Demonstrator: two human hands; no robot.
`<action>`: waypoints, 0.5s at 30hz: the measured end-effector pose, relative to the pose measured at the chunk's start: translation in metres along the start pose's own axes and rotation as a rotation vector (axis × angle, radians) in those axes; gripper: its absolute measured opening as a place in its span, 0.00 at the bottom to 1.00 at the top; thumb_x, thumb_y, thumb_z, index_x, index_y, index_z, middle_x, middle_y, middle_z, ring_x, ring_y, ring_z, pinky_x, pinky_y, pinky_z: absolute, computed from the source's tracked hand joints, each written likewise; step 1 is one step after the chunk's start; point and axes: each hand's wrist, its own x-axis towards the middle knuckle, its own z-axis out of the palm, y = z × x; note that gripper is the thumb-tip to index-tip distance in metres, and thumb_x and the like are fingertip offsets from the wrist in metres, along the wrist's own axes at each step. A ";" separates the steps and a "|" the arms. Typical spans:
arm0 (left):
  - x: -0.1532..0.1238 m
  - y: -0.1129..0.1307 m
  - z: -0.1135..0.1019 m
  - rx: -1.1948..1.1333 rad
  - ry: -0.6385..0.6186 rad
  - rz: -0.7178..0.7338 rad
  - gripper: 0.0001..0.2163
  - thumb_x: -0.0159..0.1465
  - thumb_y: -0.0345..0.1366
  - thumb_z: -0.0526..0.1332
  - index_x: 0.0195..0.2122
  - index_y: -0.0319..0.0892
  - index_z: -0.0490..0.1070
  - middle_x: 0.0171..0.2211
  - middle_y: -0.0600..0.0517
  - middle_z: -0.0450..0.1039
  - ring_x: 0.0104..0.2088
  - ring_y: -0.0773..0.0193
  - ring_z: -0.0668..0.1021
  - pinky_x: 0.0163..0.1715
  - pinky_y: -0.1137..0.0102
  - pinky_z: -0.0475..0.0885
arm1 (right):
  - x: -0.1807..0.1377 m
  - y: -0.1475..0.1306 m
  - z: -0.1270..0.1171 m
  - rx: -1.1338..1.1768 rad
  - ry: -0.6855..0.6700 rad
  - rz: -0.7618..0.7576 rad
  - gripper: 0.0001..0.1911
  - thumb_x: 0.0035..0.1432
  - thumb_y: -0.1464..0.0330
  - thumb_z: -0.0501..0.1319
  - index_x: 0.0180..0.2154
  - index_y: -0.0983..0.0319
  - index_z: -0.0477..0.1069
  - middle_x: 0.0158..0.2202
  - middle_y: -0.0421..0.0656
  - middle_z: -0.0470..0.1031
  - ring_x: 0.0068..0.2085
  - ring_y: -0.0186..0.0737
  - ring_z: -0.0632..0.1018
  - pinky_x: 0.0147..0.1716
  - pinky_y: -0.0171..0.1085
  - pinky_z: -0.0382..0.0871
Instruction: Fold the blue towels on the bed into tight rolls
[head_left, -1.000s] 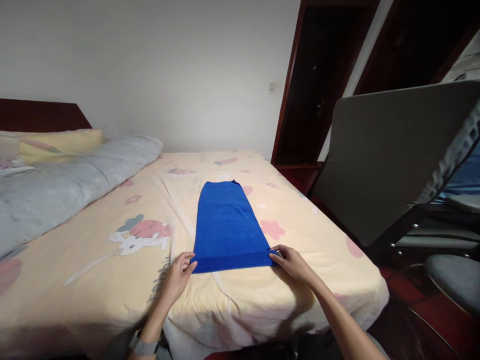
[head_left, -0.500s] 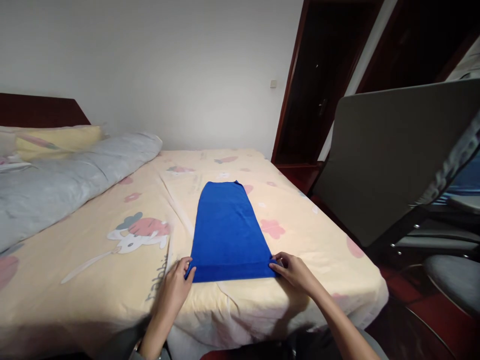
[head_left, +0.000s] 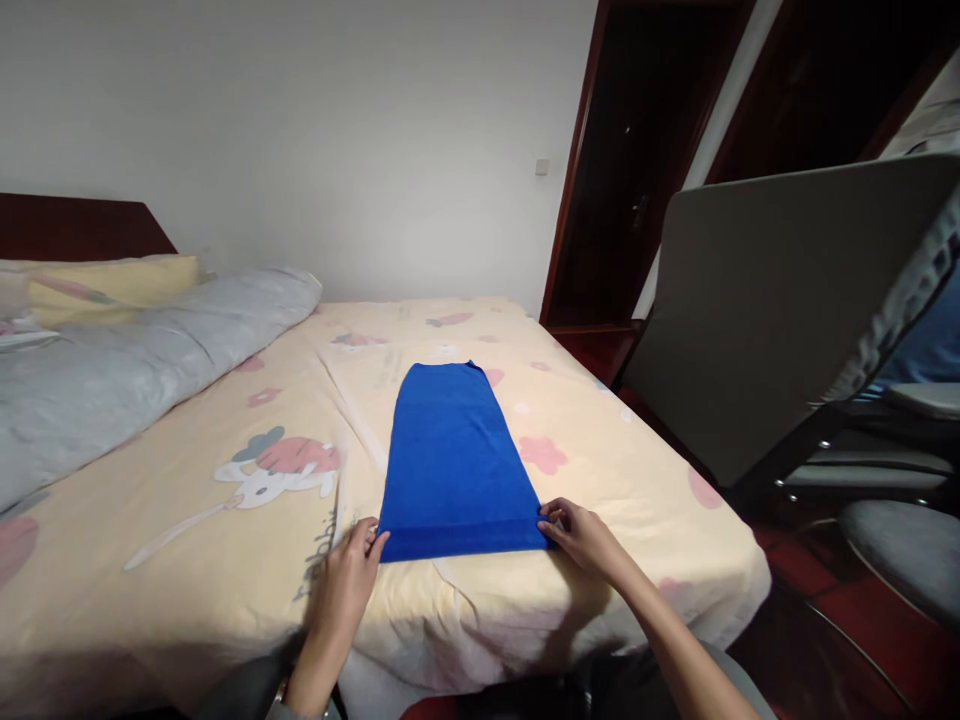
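Observation:
A blue towel (head_left: 454, 455) lies folded into a long strip on the bed's yellow cartoon-print sheet (head_left: 225, 520), running away from me. My left hand (head_left: 349, 575) pinches the near left corner of the towel. My right hand (head_left: 581, 535) pinches the near right corner. Both hands rest on the sheet, close to the bed's near edge.
A grey duvet (head_left: 127, 365) and a yellow pillow (head_left: 105, 285) lie at the left by the dark headboard. A grey board (head_left: 780, 310) leans at the right, beside a chair seat (head_left: 907, 555). A dark wooden door (head_left: 622, 170) stands behind the bed's far right corner.
The towel's near edge has shifted a little toward me and the left. Both hands stay pinched on its corners.

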 end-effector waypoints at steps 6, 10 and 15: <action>0.002 -0.003 -0.006 -0.063 -0.036 -0.026 0.07 0.67 0.39 0.62 0.42 0.44 0.76 0.39 0.49 0.83 0.38 0.58 0.83 0.36 0.71 0.70 | 0.001 0.003 0.002 -0.058 0.000 0.020 0.14 0.62 0.59 0.57 0.42 0.59 0.73 0.32 0.43 0.79 0.35 0.45 0.79 0.34 0.38 0.64; 0.007 -0.016 -0.003 -0.296 -0.108 -0.104 0.08 0.65 0.40 0.61 0.40 0.46 0.77 0.36 0.51 0.85 0.39 0.59 0.85 0.37 0.72 0.72 | 0.002 0.005 0.004 -0.081 0.023 0.052 0.13 0.63 0.60 0.56 0.42 0.58 0.75 0.35 0.44 0.81 0.37 0.46 0.80 0.36 0.38 0.66; 0.008 -0.021 -0.001 -0.362 -0.116 -0.142 0.10 0.64 0.43 0.59 0.38 0.46 0.78 0.38 0.50 0.85 0.42 0.57 0.85 0.39 0.72 0.73 | 0.000 0.001 0.002 -0.032 0.060 0.106 0.16 0.60 0.59 0.59 0.44 0.61 0.77 0.38 0.47 0.83 0.41 0.48 0.81 0.39 0.38 0.69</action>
